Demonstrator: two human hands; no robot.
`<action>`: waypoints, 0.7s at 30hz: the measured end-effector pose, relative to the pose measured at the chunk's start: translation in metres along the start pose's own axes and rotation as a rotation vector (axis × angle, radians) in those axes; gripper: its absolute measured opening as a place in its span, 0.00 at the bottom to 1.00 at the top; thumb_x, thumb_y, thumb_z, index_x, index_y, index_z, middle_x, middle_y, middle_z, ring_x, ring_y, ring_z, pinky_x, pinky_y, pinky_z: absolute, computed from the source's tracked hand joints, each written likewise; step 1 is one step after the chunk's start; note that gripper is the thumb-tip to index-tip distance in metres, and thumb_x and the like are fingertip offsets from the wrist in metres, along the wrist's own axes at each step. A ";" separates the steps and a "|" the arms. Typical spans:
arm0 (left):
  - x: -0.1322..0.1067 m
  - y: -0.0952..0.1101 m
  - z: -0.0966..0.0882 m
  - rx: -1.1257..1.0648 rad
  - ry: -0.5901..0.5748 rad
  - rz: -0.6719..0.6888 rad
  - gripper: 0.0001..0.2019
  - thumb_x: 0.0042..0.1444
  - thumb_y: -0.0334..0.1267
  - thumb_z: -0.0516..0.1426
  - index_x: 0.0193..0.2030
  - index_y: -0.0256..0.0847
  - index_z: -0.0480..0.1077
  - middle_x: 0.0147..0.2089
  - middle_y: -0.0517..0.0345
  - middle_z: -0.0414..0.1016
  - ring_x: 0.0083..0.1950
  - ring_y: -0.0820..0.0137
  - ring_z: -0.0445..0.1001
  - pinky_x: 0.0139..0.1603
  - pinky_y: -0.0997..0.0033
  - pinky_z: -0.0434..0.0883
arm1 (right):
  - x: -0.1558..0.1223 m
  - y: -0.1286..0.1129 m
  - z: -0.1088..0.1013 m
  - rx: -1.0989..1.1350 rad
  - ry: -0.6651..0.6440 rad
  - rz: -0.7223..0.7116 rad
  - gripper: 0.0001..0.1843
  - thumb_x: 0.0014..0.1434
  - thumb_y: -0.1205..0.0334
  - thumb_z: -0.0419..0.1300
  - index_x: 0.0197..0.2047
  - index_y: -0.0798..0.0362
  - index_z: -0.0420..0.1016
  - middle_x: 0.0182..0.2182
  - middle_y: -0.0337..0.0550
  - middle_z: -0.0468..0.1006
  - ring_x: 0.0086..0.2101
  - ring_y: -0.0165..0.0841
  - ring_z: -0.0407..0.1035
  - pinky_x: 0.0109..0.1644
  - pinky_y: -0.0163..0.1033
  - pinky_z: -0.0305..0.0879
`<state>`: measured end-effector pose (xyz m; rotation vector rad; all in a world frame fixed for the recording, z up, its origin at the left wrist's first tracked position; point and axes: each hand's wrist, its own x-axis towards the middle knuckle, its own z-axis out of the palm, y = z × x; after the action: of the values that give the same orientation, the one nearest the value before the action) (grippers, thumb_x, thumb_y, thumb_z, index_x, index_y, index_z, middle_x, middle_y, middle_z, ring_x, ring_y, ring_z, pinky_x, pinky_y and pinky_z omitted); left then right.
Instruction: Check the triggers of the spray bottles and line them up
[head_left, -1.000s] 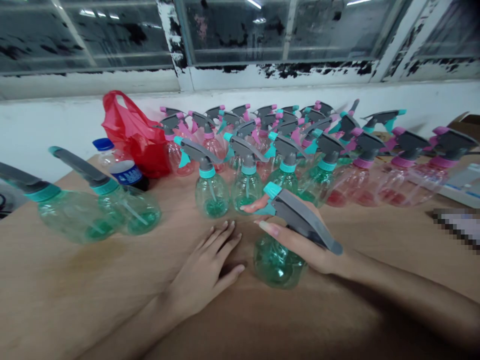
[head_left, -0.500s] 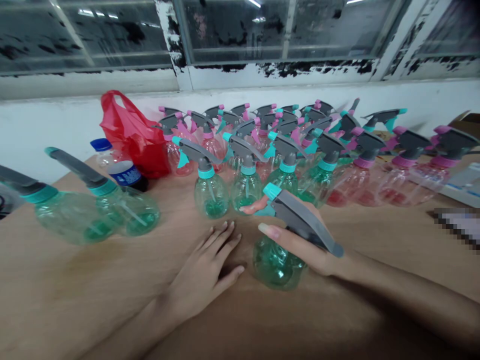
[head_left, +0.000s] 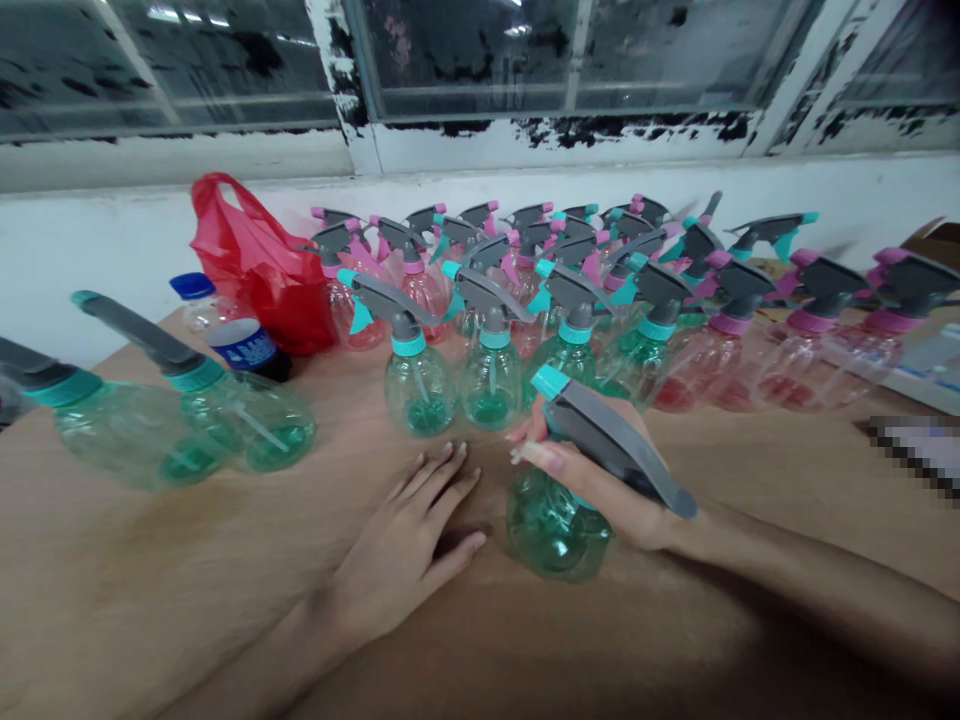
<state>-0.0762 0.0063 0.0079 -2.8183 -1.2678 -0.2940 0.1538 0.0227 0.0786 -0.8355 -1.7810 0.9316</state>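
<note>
A green spray bottle [head_left: 555,525] with a grey and teal trigger head stands on the wooden table [head_left: 187,580] in front of me. My right hand [head_left: 600,480] is wrapped round its neck under the trigger head, fingers curled at the trigger. Just left of the bottle lies my left hand [head_left: 409,545], flat on the table with its fingers stretched out and nothing in it.
Several upright green and pink spray bottles [head_left: 495,370] fill the back of the table up to the white wall. Two green bottles [head_left: 247,415] stand at the left. A red plastic bag [head_left: 251,265] and a blue-capped water bottle [head_left: 232,335] sit at the back left.
My right fingers have curled in closer to the trigger of the green bottle. The left hand has stayed flat. The view has shifted slightly.
</note>
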 end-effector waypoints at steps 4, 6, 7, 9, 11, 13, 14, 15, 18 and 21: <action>-0.001 -0.002 0.003 0.010 0.034 0.019 0.26 0.65 0.50 0.50 0.65 0.37 0.58 0.68 0.48 0.57 0.68 0.59 0.55 0.66 0.53 0.54 | 0.005 0.006 -0.002 0.079 0.009 0.035 0.10 0.59 0.52 0.59 0.39 0.48 0.71 0.28 0.36 0.74 0.22 0.27 0.62 0.33 0.38 0.64; -0.002 -0.002 0.004 0.010 0.048 0.025 0.26 0.66 0.50 0.50 0.64 0.37 0.59 0.68 0.48 0.56 0.68 0.59 0.55 0.66 0.53 0.54 | 0.008 0.011 -0.003 0.145 0.041 0.036 0.09 0.60 0.52 0.58 0.41 0.47 0.71 0.33 0.37 0.75 0.25 0.28 0.63 0.34 0.38 0.64; -0.002 -0.002 0.003 0.011 0.050 0.025 0.25 0.66 0.50 0.50 0.64 0.37 0.59 0.68 0.48 0.56 0.68 0.59 0.55 0.66 0.54 0.54 | 0.008 0.013 -0.003 0.172 0.060 0.036 0.08 0.60 0.53 0.58 0.41 0.46 0.70 0.35 0.37 0.75 0.27 0.28 0.64 0.34 0.38 0.64; -0.002 -0.002 0.003 0.017 0.047 0.024 0.25 0.66 0.50 0.49 0.64 0.37 0.60 0.68 0.48 0.57 0.67 0.59 0.56 0.66 0.54 0.54 | 0.008 0.015 -0.004 0.205 0.083 0.037 0.08 0.60 0.53 0.58 0.41 0.46 0.70 0.35 0.37 0.75 0.26 0.29 0.64 0.33 0.38 0.64; -0.002 -0.002 0.003 0.026 0.037 0.023 0.25 0.66 0.50 0.49 0.64 0.37 0.60 0.68 0.48 0.57 0.67 0.59 0.56 0.66 0.54 0.54 | 0.006 0.014 -0.004 0.190 0.071 0.044 0.08 0.61 0.54 0.58 0.41 0.46 0.71 0.31 0.36 0.74 0.24 0.28 0.64 0.33 0.38 0.65; -0.002 -0.002 0.003 0.031 0.036 0.022 0.26 0.66 0.50 0.49 0.64 0.37 0.59 0.68 0.48 0.56 0.68 0.59 0.55 0.66 0.53 0.54 | 0.003 0.011 -0.003 0.158 0.026 0.052 0.08 0.61 0.55 0.58 0.42 0.46 0.71 0.28 0.36 0.74 0.23 0.29 0.65 0.34 0.39 0.66; -0.002 -0.002 0.003 0.032 0.036 0.023 0.26 0.66 0.50 0.49 0.65 0.37 0.59 0.68 0.48 0.56 0.68 0.59 0.55 0.66 0.53 0.54 | 0.002 0.009 -0.003 0.145 0.001 0.049 0.08 0.60 0.55 0.59 0.43 0.46 0.71 0.27 0.36 0.74 0.24 0.29 0.66 0.34 0.39 0.67; -0.002 -0.003 0.004 0.032 0.034 0.022 0.26 0.66 0.50 0.50 0.65 0.37 0.58 0.68 0.48 0.57 0.68 0.59 0.55 0.66 0.53 0.54 | 0.001 0.008 -0.002 0.133 -0.021 0.039 0.09 0.60 0.56 0.59 0.43 0.46 0.71 0.27 0.35 0.74 0.24 0.30 0.67 0.34 0.39 0.67; -0.002 -0.004 0.005 0.030 0.025 0.023 0.27 0.65 0.50 0.50 0.66 0.36 0.56 0.68 0.47 0.57 0.67 0.59 0.56 0.66 0.53 0.54 | -0.001 0.007 0.000 0.103 -0.049 -0.004 0.11 0.59 0.57 0.60 0.46 0.46 0.71 0.25 0.34 0.72 0.24 0.30 0.68 0.34 0.39 0.68; -0.003 -0.004 0.006 0.035 0.031 0.026 0.27 0.65 0.50 0.50 0.66 0.37 0.56 0.68 0.47 0.56 0.68 0.59 0.55 0.66 0.53 0.53 | 0.000 0.008 0.000 0.080 -0.040 0.013 0.11 0.61 0.56 0.58 0.47 0.46 0.71 0.21 0.33 0.71 0.24 0.31 0.69 0.36 0.40 0.69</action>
<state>-0.0799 0.0075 0.0016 -2.7877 -1.2175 -0.3106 0.1552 0.0268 0.0720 -0.7833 -1.7629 1.0278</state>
